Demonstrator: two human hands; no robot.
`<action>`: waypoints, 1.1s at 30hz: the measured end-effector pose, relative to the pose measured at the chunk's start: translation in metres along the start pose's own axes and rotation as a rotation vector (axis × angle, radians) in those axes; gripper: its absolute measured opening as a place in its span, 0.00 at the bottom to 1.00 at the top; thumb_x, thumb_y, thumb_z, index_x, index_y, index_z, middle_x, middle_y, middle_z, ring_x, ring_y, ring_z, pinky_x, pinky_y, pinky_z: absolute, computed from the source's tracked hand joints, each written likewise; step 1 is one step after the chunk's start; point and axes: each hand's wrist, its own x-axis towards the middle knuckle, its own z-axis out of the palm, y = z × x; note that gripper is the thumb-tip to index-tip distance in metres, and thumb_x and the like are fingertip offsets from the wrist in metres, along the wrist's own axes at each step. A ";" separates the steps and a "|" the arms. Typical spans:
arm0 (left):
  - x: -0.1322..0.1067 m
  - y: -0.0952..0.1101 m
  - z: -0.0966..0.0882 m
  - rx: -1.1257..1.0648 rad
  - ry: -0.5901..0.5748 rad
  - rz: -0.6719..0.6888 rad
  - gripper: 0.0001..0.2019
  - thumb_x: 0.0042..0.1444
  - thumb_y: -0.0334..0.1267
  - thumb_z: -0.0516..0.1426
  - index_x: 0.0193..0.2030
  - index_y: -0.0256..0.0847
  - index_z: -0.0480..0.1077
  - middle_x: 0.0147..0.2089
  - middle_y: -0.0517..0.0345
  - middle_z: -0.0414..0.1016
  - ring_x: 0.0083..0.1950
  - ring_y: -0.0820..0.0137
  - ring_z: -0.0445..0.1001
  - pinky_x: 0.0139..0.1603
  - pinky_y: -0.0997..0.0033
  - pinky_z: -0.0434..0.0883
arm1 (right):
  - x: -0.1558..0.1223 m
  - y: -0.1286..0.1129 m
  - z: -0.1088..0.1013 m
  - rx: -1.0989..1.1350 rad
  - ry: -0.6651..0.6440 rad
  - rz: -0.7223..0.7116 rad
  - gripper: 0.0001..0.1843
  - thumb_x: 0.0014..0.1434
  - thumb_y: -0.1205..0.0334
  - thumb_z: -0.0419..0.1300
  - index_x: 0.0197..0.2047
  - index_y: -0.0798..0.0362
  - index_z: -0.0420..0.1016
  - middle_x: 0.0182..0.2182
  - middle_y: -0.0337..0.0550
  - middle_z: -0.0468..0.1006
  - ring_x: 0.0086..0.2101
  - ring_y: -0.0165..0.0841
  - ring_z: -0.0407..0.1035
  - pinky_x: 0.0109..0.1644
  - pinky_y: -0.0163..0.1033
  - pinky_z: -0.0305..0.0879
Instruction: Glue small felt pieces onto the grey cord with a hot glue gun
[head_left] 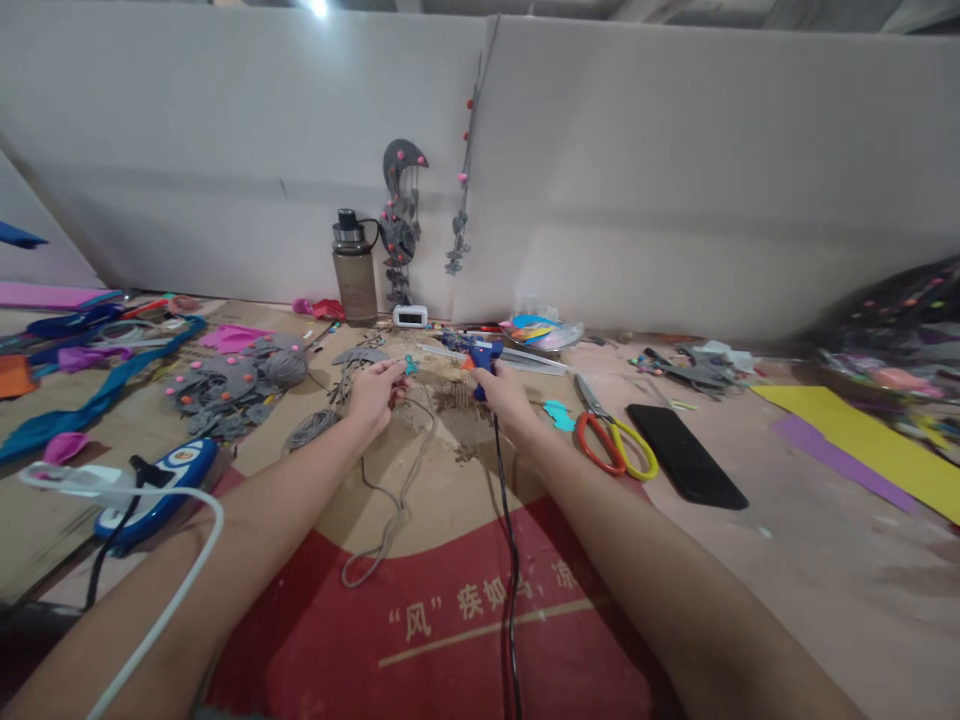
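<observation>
My left hand pinches a small teal cutout between thumb and fingertips. A thin grey cord trails below that hand onto the cardboard. My right hand is wrapped round a blue glue gun with an orange tip, its nozzle end facing the left hand. From the glue gun a black cable runs down over the red printed part of the cardboard. Beside my right wrist lie a few more teal cutouts. Grey felt pieces rest just behind my left hand.
Scissors with red and yellow handles and a black phone lie to the right. A bottle and a small clock stand by the wall. At left are grey felt with pompoms and a blue power strip.
</observation>
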 end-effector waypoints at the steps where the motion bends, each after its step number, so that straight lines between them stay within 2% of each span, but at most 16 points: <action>1: 0.000 0.000 0.000 -0.008 -0.002 0.010 0.12 0.38 0.37 0.65 0.28 0.36 0.68 0.19 0.63 0.67 0.19 0.79 0.66 0.16 0.83 0.55 | -0.003 -0.001 0.004 0.076 -0.006 -0.043 0.15 0.51 0.57 0.52 0.42 0.53 0.66 0.35 0.41 0.73 0.27 0.26 0.66 0.27 0.32 0.65; 4: 0.001 0.000 0.000 -0.022 0.011 0.046 0.12 0.38 0.37 0.65 0.30 0.36 0.69 0.21 0.63 0.68 0.21 0.79 0.68 0.16 0.83 0.56 | -0.013 -0.005 0.011 0.302 -0.076 -0.197 0.19 0.51 0.57 0.54 0.46 0.51 0.60 0.41 0.42 0.72 0.32 0.28 0.68 0.31 0.33 0.68; 6: 0.002 0.000 0.000 -0.019 0.037 0.065 0.13 0.38 0.37 0.65 0.31 0.36 0.70 0.21 0.64 0.68 0.21 0.79 0.67 0.16 0.82 0.55 | -0.019 -0.007 0.013 0.330 -0.136 -0.269 0.18 0.51 0.58 0.54 0.46 0.51 0.58 0.41 0.43 0.72 0.31 0.28 0.69 0.31 0.34 0.68; 11: 0.002 0.000 0.000 0.011 0.058 0.098 0.12 0.39 0.39 0.65 0.30 0.37 0.69 0.17 0.67 0.61 0.17 0.81 0.58 0.15 0.81 0.50 | -0.026 -0.006 0.013 0.122 -0.160 -0.387 0.14 0.56 0.59 0.51 0.45 0.51 0.58 0.39 0.43 0.72 0.25 0.27 0.65 0.32 0.37 0.67; 16: -0.001 0.003 0.001 0.022 0.093 0.079 0.10 0.40 0.38 0.63 0.29 0.37 0.69 0.16 0.68 0.59 0.15 0.81 0.55 0.15 0.80 0.48 | -0.031 -0.007 0.009 -0.147 -0.075 -0.550 0.12 0.57 0.61 0.50 0.45 0.52 0.64 0.38 0.45 0.73 0.38 0.35 0.67 0.47 0.42 0.64; 25: -0.001 0.002 0.000 0.043 0.124 0.091 0.11 0.40 0.40 0.63 0.29 0.37 0.69 0.15 0.69 0.59 0.15 0.81 0.53 0.14 0.80 0.47 | -0.034 -0.006 0.010 -0.316 -0.094 -0.546 0.16 0.58 0.59 0.50 0.49 0.55 0.63 0.38 0.49 0.73 0.43 0.40 0.67 0.50 0.44 0.61; 29: 0.000 0.001 -0.001 0.061 0.122 0.102 0.12 0.40 0.41 0.63 0.30 0.37 0.69 0.16 0.68 0.60 0.15 0.81 0.54 0.14 0.80 0.47 | -0.033 -0.004 0.011 -0.331 -0.113 -0.556 0.17 0.59 0.59 0.50 0.51 0.56 0.62 0.39 0.50 0.74 0.40 0.40 0.68 0.47 0.44 0.62; 33: 0.002 -0.002 -0.003 0.109 0.104 0.122 0.13 0.40 0.42 0.63 0.29 0.37 0.69 0.16 0.68 0.61 0.15 0.81 0.54 0.15 0.80 0.47 | -0.032 -0.002 0.012 -0.360 -0.078 -0.569 0.17 0.59 0.59 0.50 0.50 0.56 0.62 0.39 0.52 0.74 0.40 0.40 0.68 0.46 0.44 0.62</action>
